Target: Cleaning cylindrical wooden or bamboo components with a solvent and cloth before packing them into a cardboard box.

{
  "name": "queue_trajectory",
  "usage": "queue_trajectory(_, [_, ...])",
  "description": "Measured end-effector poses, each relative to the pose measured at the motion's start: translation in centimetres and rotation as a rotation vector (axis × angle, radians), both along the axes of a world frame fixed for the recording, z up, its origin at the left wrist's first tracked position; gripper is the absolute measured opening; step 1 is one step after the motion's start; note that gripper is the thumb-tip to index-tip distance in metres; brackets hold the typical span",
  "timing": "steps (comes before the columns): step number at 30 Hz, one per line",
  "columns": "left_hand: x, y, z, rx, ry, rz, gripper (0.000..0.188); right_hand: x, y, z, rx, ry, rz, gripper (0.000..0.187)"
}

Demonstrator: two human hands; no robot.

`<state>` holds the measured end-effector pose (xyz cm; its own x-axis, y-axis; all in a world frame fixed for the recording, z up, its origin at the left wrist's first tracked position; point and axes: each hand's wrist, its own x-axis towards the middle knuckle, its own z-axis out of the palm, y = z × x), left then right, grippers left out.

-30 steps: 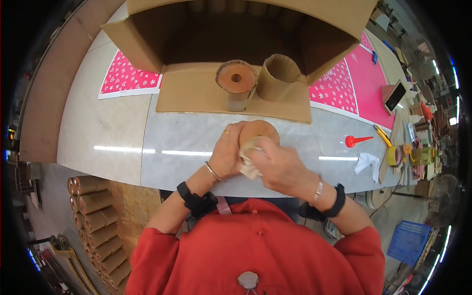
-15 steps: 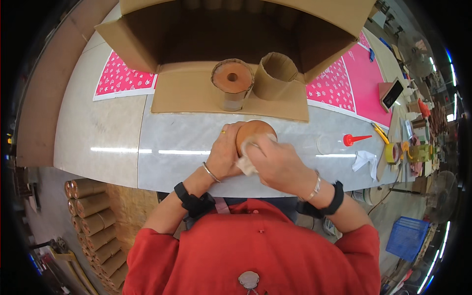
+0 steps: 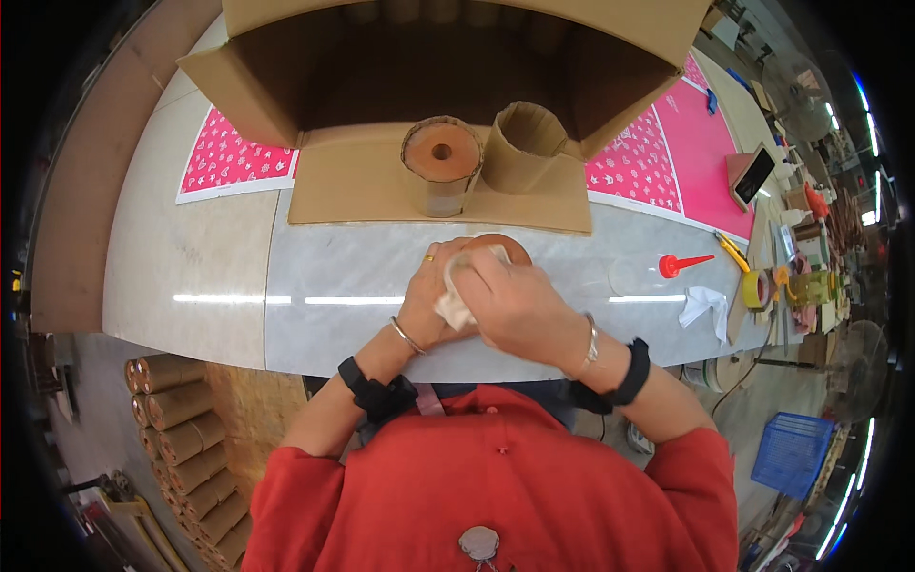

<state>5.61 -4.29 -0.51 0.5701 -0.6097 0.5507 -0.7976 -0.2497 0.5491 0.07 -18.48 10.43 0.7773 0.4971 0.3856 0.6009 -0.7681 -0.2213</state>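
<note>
My left hand [image 3: 424, 291] is closed around the side of a round orange-brown piece [image 3: 513, 248] near the table's front edge. My right hand [image 3: 510, 296] pinches a white cloth [image 3: 455, 307] and presses it on the top of that piece. Most of the piece is hidden behind my hands. Just beyond them, on a cardboard flap [image 3: 353, 195], stands a cardboard sleeve [image 3: 443, 202] holding an orange-brown roll [image 3: 462, 153] with a hole in its middle. Close to its right stands a second cardboard sleeve [image 3: 519, 162], with an open top.
A large cardboard box [image 3: 214, 81] lies open toward me at the back. To the right are a red nozzle [image 3: 672, 265] on a clear bottle, another white cloth [image 3: 703, 310], a yellow cutter [image 3: 732, 250], tape [image 3: 756, 288] and a phone [image 3: 755, 176]. Wrapped rolls [image 3: 186, 396] are stacked below left.
My right hand and the cloth have moved a little left over the top of the round piece. My left hand keeps its hold. The whole view has shifted slightly.
</note>
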Motion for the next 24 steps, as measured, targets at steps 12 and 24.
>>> queue_trajectory(12, [-0.7,-0.6,2.1,-0.102,0.296,0.026,0.081,-2.7,-1.2,0.3,0.054,0.148,-0.092,0.028])
queue_trajectory(24, [-1.0,-0.5,2.0,-0.076,0.242,0.008,0.086,-3.5,-2.6,-0.4,0.003,0.021,-0.134,0.032])
